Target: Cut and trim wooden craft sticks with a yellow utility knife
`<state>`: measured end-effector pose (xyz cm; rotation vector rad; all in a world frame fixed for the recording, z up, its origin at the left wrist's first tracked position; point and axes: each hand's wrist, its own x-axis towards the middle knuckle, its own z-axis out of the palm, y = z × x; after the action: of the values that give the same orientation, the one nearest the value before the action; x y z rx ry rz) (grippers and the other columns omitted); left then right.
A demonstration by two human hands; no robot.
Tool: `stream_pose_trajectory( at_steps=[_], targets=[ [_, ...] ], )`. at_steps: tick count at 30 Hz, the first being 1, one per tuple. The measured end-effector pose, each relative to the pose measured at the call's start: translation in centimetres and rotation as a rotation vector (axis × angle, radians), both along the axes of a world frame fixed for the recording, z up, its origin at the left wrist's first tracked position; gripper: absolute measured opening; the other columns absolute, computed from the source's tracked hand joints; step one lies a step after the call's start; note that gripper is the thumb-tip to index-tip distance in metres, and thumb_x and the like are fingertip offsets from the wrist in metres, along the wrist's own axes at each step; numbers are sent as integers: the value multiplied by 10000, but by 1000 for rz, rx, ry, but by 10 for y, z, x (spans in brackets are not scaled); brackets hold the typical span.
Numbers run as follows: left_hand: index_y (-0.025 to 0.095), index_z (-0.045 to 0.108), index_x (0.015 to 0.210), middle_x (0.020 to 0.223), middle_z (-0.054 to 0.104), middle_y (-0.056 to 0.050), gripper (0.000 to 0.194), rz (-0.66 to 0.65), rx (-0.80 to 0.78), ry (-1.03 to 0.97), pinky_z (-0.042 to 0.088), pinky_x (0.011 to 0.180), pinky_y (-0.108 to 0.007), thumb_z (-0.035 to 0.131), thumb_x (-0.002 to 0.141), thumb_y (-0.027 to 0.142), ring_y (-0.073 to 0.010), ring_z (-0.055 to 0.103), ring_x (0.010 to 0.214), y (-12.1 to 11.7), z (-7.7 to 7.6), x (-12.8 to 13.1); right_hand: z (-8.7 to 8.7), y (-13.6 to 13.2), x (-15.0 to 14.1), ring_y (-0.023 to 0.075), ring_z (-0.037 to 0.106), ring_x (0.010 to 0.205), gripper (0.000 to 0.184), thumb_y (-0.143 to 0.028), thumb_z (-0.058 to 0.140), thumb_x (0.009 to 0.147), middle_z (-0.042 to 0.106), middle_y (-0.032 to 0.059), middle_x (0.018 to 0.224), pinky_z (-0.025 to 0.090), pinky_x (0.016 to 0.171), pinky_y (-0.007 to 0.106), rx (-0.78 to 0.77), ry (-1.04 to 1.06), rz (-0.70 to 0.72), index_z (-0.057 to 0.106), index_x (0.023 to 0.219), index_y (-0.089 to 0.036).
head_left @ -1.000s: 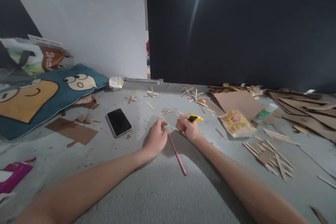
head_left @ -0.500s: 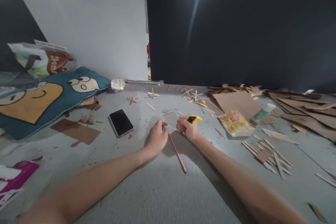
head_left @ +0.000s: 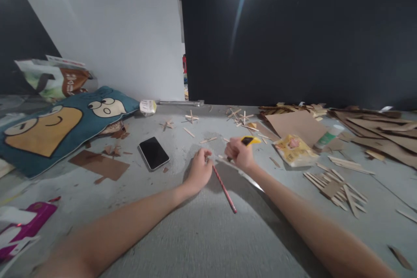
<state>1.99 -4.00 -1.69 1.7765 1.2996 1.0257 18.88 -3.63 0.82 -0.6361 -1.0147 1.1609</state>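
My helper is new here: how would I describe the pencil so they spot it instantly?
On the grey table, in front of the dark panel, find the left hand. The pencil slants from beside it toward the viewer. It is slim and reddish, unlike the pale, flat wooden sticks.

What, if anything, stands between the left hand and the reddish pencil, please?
Nothing visible does: the reddish pencil has its far end right beside the left hand, though whether they touch is unclear. The right hand, holding a yellow-and-black tool, is off to the side.
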Motion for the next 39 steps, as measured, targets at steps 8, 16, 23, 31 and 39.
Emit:
stream_pose_trajectory(
  at_steps=[8,16,23,31,39],
  targets=[
    [212,579,931,1033,696,-58,266,15,15,8,490,996,-375,564,814,-26,-212,657,1046,2,-1,1,-16,-3,-8,51,106,385,579,-393,787,706,171,-114,428,104,403,241,-33,-26,12,282,463,-247],
    [216,588,943,1036,698,-56,257,9,28,3,501,992,-372,557,817,-5,-211,661,1056,3,-4,0,3,-2,-2,59,104,394,603,-441,758,720,153,-106,438,139,420,250,15,-2,5,247,466,-245],
    [212,582,941,1031,698,-62,259,2,37,5,491,1014,-387,561,807,-9,-217,659,1073,3,-3,0,-16,-7,-11,52,127,367,585,-435,810,686,202,-104,402,117,408,253,-50,-49,58,313,440,-249],
    [221,587,948,1033,696,-56,246,21,24,1,506,998,-378,561,823,10,-219,667,1084,5,-6,0,-5,-5,-4,68,113,385,589,-458,762,695,165,-104,412,129,430,254,9,42,-6,268,449,-252],
    [217,585,955,1042,699,-65,262,25,29,3,500,1000,-381,555,817,-4,-215,672,1058,6,-7,-1,-18,0,-1,63,94,380,599,-418,767,714,142,-111,427,115,410,255,-11,29,28,254,454,-252]
  ],
)
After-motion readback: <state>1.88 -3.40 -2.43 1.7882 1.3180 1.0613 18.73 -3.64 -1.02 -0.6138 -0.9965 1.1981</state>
